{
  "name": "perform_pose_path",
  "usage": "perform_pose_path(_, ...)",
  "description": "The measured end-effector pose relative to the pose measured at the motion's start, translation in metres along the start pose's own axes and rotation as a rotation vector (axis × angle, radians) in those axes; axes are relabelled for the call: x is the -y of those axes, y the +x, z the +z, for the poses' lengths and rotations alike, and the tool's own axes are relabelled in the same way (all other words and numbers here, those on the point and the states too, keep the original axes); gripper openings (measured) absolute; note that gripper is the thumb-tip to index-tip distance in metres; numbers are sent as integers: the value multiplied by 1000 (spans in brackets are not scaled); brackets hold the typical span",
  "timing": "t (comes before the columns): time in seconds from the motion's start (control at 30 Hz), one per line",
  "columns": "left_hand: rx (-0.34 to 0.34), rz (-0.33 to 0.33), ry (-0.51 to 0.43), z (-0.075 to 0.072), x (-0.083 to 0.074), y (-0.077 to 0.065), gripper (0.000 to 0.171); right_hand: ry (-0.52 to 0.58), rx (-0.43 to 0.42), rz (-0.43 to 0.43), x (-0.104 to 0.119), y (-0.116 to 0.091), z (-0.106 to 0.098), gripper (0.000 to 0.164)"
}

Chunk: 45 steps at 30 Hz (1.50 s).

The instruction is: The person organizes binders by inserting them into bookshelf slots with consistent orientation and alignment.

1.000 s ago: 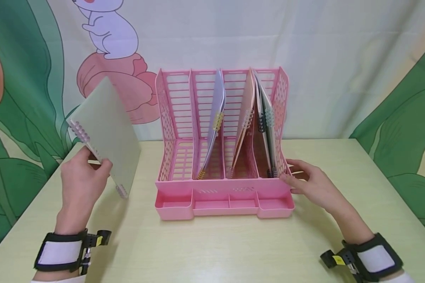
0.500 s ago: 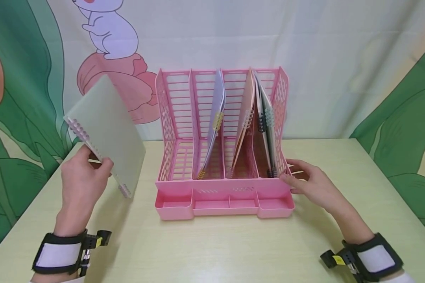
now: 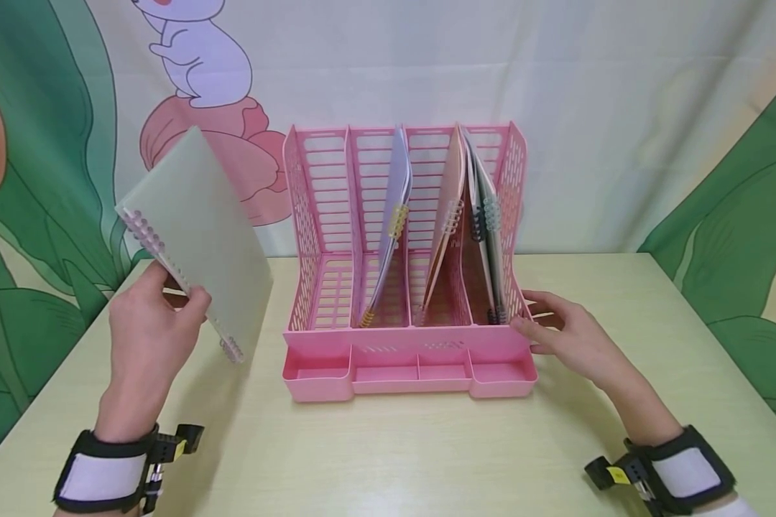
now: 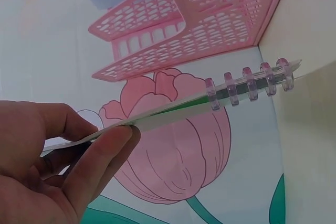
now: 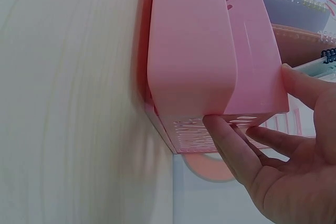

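My left hand (image 3: 155,316) pinches a pale green spiral notebook (image 3: 200,222) along its bound edge, thumb on one side and fingers on the other. In the left wrist view, the notebook (image 4: 173,109) appears edge-on with clear pinkish rings. It is held tilted above the table, left of a pink desk file organizer (image 3: 394,337). My right hand (image 3: 559,330) holds the organizer's front right corner, thumb at the front panel and fingers against the side wall. Inside stand a lavender notebook (image 3: 396,179), a pinkish-brown notebook (image 3: 449,194) and grey-green notebooks (image 3: 488,237) at the right.
The organizer's leftmost slot (image 3: 333,287) holds no notebook. Small front trays (image 3: 384,370) run along its base. Behind the pale wooden table (image 3: 388,452) hangs a printed curtain (image 3: 588,129) with a rabbit and plants.
The pale green notebook has risen slightly and swung a little toward the organizer, its right edge shifting right. My right hand and the organizer have stayed in place.
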<state>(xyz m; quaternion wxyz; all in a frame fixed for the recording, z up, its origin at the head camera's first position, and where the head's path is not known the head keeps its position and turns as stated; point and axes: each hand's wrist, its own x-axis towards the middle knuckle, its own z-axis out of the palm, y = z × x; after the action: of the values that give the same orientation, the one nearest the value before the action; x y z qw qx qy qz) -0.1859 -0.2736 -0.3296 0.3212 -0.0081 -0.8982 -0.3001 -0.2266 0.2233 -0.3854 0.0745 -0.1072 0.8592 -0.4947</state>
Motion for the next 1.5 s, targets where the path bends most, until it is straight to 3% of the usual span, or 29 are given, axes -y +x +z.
perform_pose_path(0.87, -78, 110, -21, -12, -35, -3, 31, -4, -3, 5, 1, -1, 0, 72)
perform_pose_path(1.5, -133, 106, -61, -24, -60, -8, 29, 7, -1, 14, 2, 0, 0, 72)
